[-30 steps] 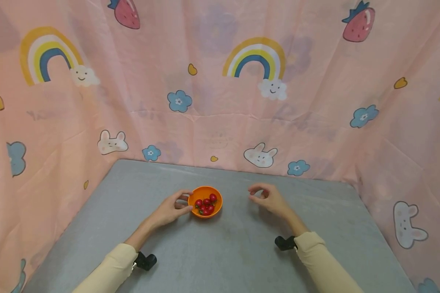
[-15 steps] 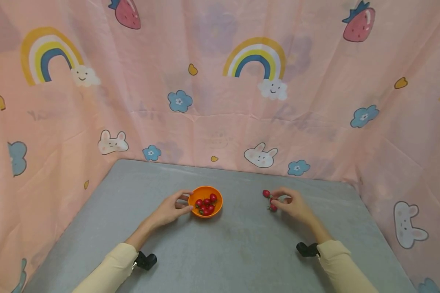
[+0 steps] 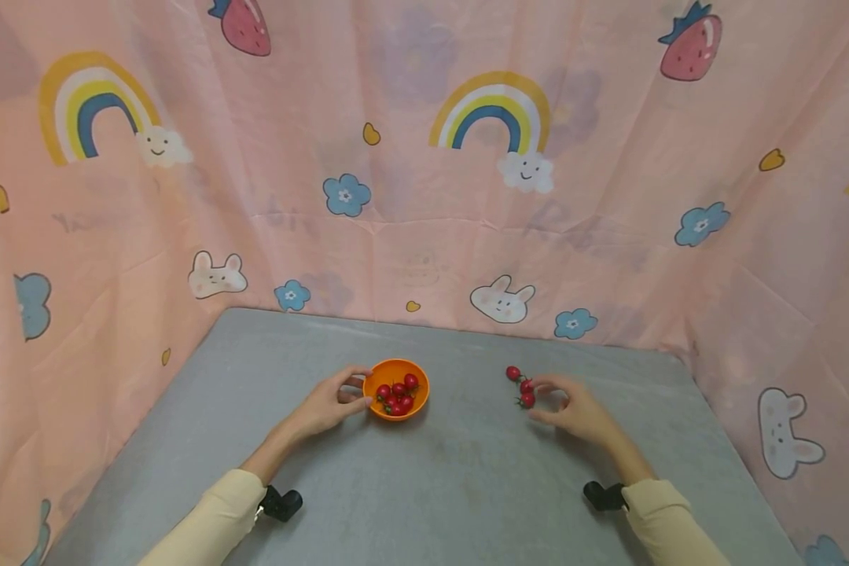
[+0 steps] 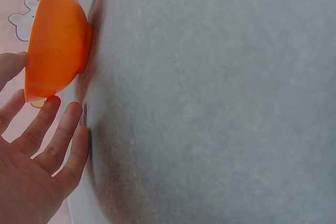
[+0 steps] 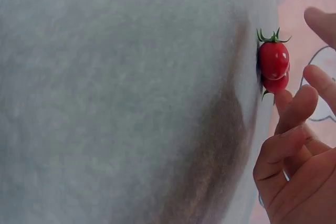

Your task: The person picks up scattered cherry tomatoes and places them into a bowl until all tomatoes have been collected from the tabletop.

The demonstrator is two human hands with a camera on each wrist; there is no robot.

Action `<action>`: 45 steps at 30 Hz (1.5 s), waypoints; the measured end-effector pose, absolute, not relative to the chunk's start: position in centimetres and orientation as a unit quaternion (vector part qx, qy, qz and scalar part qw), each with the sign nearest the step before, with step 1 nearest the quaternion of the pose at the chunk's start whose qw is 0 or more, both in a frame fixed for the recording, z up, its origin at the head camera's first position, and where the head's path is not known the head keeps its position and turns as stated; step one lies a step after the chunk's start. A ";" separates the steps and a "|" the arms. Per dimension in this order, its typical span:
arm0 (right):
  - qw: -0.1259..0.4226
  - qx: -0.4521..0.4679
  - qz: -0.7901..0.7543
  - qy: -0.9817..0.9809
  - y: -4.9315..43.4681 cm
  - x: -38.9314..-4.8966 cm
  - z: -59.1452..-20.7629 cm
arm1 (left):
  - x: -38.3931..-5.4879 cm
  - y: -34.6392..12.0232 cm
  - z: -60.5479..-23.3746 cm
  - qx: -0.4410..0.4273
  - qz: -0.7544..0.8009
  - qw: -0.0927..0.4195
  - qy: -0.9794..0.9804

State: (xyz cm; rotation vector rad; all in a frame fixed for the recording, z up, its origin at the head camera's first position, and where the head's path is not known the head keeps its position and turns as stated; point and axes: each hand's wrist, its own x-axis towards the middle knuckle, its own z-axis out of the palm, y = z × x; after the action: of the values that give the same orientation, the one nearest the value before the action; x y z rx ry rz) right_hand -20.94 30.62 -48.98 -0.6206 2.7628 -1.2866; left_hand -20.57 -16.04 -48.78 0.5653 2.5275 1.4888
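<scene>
An orange bowl (image 3: 374,379) holding several red cherry tomatoes (image 3: 399,390) stands on the grey table, left of centre in the head view. My left hand (image 3: 328,401) is at its left side, thumb and fingertips touching the rim and outer wall, fingers relaxed; the left wrist view shows the bowl (image 4: 58,40) from the side. Farther right, three more cherry tomatoes (image 3: 527,401) lie close together in a short line. My right hand (image 3: 577,410) is just to their right, thumb and fingers spread apart near the closest ones. Two tomatoes (image 5: 274,60) with green stems show in the right wrist view.
The grey table (image 3: 424,487) reaches back to a pink curtain (image 3: 410,259) with rainbow, rabbit and flower prints, which also hangs along both sides. A black wrist mount (image 3: 281,504) sits at the left sleeve, another mount (image 3: 604,496) at the right.
My right hand has moved right and back from between the bowl and the loose tomatoes, uncovering the three on the table. Its fingers have spread since half a second ago. Left hand and bowl stay put.
</scene>
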 end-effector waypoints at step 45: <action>0.002 -0.213 -0.407 0.888 30.8 -21.4 -49.1 | -20.6 -16.0 -48.9 0.182 0.498 0.077 0.844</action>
State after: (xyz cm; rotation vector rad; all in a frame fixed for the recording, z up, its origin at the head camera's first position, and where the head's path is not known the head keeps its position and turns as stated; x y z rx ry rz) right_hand -21.42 30.76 -49.13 -0.6678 2.7865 -1.2766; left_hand -20.64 -16.04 -48.86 0.5437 2.5297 1.4918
